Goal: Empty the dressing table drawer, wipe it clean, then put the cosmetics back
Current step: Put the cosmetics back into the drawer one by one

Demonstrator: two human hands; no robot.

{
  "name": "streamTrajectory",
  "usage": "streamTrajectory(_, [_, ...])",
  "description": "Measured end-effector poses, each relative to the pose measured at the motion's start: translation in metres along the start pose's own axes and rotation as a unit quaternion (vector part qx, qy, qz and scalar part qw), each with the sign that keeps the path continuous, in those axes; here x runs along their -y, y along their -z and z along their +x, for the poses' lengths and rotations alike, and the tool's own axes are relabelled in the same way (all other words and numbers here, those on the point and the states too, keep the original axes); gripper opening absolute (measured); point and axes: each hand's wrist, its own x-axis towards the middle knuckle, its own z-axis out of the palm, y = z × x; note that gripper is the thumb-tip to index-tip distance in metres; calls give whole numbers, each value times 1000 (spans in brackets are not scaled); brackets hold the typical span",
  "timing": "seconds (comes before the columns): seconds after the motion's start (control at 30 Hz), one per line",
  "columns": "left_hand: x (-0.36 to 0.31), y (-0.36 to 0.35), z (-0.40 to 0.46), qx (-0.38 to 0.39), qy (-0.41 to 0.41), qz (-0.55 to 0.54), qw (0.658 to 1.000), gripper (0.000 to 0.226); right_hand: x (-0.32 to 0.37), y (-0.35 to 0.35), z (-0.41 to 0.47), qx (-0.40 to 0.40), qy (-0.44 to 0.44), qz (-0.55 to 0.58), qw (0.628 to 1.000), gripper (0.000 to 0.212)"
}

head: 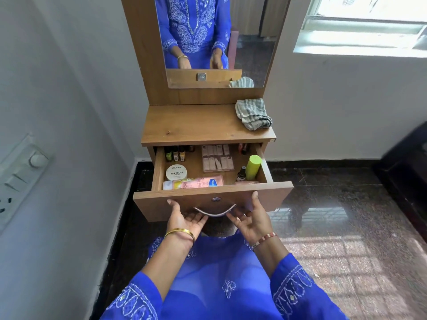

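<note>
The wooden drawer (265,197) of the dressing table stands pulled out. Inside lie a round white nail polish tub (176,172), a pink tube (201,181), a lime green cylinder (253,166), a small dark bottle (241,174), several nail polish bottles (175,154) at the back left and a pack of false nails (217,158). My left hand (184,219) and my right hand (250,221) are palm up just below the drawer front, either side of the curved metal handle (215,212), thumbs against the wood, fingers loosely curled and holding nothing.
A striped grey cloth (253,114) lies bunched on the right of the table top (196,125). The mirror (217,42) rises behind it. A wall with a switch panel (20,172) is close on the left. Polished stone floor (346,227) spreads to the right, with dark furniture (406,162) at the far right.
</note>
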Motion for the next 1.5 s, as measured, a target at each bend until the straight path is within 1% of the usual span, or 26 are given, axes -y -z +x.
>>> streamTrajectory(0.07, [-2,-7,4,-2,1,-2,1000,84,3,-6,5,0,-2,0,1000,40])
streamTrajectory(0.17, [-8,-19,14,0,-4,-3,1000,84,7,-16,14,3,-3,-3,1000,24])
streamTrajectory(0.2, [-9,-23,17,2,-7,-2,1000,82,8,-20,17,1,-1,-6,1000,23])
streamTrajectory(0.33, [-17,-37,31,6,-13,19,1000,81,13,-36,35,-14,10,-18,1000,41])
streamTrajectory(0.5, [-28,-55,48,10,-16,32,999,82,18,-53,58,-19,32,-30,999,53])
streamTrajectory(0.7, [-38,-74,67,9,-26,28,999,76,26,-73,81,-21,39,-33,998,54])
streamTrajectory(0.93, [-49,-100,85,4,-32,50,998,74,37,-102,103,-35,44,-32,998,54])
streamTrajectory(1.1, [-54,-117,98,-13,-61,58,996,52,42,-114,119,-39,52,-27,998,45])
streamTrajectory(1.23, [-55,-113,99,-7,-56,73,996,40,40,-110,123,-29,50,-23,998,44])
streamTrajectory(1.27, [-56,-112,99,-4,-55,74,996,39,40,-110,123,-24,51,-22,998,44])
streamTrajectory(1.37, [-55,-112,98,-7,-60,80,995,47,40,-111,119,-16,52,-29,998,45])
streamTrajectory(1.5, [-53,-107,93,-14,-71,144,987,46,45,-112,107,-11,39,-51,998,48])
